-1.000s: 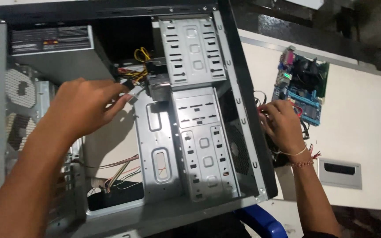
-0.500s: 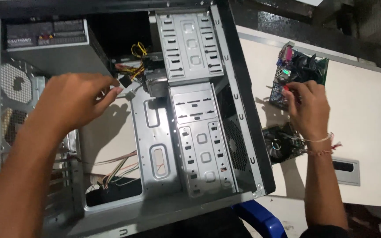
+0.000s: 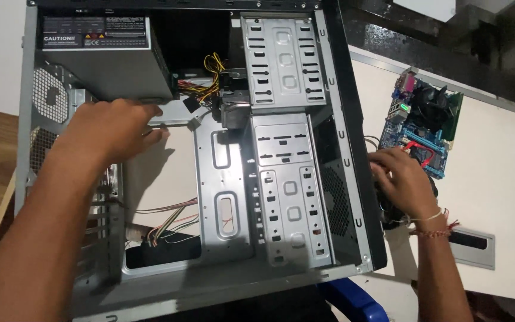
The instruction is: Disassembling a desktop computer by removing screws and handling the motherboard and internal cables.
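An open grey computer case (image 3: 287,197) lies on its side on a white table. My left hand (image 3: 111,134) reaches inside it, just below the power supply (image 3: 105,59), with its fingers closed on a grey cable end (image 3: 180,119) beside the yellow and black wire bundle (image 3: 210,77). My right hand (image 3: 400,179) is outside the case's right wall. It rests with curved fingers on a black part (image 3: 397,211) next to a blue motherboard (image 3: 424,128). Whether it grips that part is hidden.
Thin coloured wires (image 3: 168,223) run across the case floor near the lower left. Perforated drive bays (image 3: 281,59) fill the case's middle. A grey slotted plate (image 3: 472,244) is set in the white table (image 3: 502,197). A blue object (image 3: 353,298) sits below the case.
My right hand came back down from the motherboard to the black part beside the case. My left hand shifted slightly toward the power supply, still at the cable end. The view moved closer.
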